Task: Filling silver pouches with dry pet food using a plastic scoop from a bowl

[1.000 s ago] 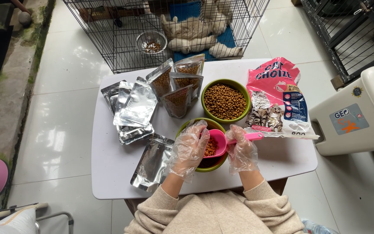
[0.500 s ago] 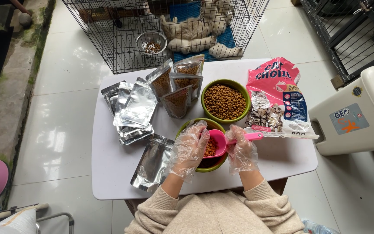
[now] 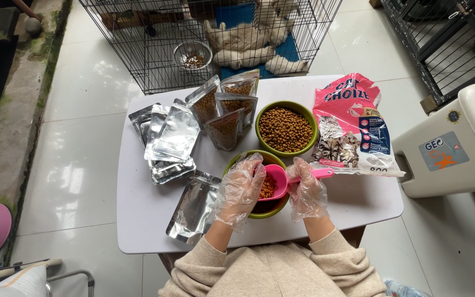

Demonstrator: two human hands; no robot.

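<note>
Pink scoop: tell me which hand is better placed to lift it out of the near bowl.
Right. The right hand already grips the pink scoop's handle, while the left hand only rests over the near green bowl, beside the scoop's cup of kibble.

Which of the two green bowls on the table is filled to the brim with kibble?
The far green bowl, beside the pink pet-food bag. It stands untouched and heaped full; the near green bowl sits under both gloved hands and the pink scoop.
</note>
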